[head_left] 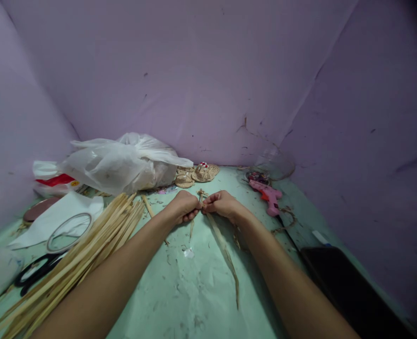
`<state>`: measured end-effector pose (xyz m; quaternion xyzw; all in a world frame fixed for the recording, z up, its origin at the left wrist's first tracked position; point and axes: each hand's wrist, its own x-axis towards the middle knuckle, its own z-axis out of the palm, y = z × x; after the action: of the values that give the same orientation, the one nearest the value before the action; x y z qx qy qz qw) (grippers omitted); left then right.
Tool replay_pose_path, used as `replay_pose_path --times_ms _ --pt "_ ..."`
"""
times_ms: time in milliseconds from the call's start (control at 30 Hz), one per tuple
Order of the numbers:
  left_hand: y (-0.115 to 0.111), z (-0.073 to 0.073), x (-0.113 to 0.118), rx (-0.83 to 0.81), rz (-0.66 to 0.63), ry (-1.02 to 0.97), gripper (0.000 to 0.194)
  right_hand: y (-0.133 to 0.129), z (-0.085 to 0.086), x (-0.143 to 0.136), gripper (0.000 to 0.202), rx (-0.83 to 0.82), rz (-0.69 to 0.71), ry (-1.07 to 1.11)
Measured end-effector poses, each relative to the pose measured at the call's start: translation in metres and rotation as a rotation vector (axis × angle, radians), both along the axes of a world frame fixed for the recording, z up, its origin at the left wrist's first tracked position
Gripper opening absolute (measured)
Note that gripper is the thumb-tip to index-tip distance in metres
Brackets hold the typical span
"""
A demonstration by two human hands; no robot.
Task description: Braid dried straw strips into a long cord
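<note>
My left hand (pixel 186 206) and my right hand (pixel 223 205) meet near the middle of the table, fingers pinched close together on a small piece of dried plant fiber (pixel 201 193). Its knotted-looking tip sticks up between them. From under my right hand a long pale strip (pixel 224 247) trails toward me over the table, ending in a thin brown tip. A shorter strip (pixel 192 229) hangs below my left hand. The fingertips hide most of what they grip. To the left lies a bundle of long dried strips (pixel 98 245), beside my left forearm.
Scissors (pixel 40 269) and a tape ring (pixel 69 230) lie at left, near white paper (pixel 65 214). A plastic bag (pixel 123 162) and woven pieces (pixel 206 173) stand at the back. Right are a pink glue gun (pixel 269 195), a clear container (pixel 272 165) and a dark flat object (pixel 346 287).
</note>
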<state>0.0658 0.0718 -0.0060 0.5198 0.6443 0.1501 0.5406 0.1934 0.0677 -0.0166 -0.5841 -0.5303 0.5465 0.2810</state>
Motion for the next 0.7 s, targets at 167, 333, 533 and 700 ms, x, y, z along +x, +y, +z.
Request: replay_pose_path --times_ms 167,333,533,700 --pt "0.0039 -0.0051 -0.0054 -0.015 -0.047 -0.132 0.019 0.0033 -0.0014 0.0018 0.01 0.038 -0.003 -0.11" --pt "0.005 -0.0057 -0.0052 -0.031 -0.032 -0.157 0.02 0.0062 -0.0052 0.0033 0.012 0.076 -0.006 -0.153" --pt "0.0055 -0.007 -0.0052 -0.029 -0.026 -0.183 0.009 0.0043 -0.0015 0.0044 0.009 0.068 0.024 -0.124" --pt "0.0064 -0.0093 -0.0054 -0.023 -0.035 -0.203 0.012 0.003 0.0021 0.0054 0.013 0.055 0.031 -0.119"
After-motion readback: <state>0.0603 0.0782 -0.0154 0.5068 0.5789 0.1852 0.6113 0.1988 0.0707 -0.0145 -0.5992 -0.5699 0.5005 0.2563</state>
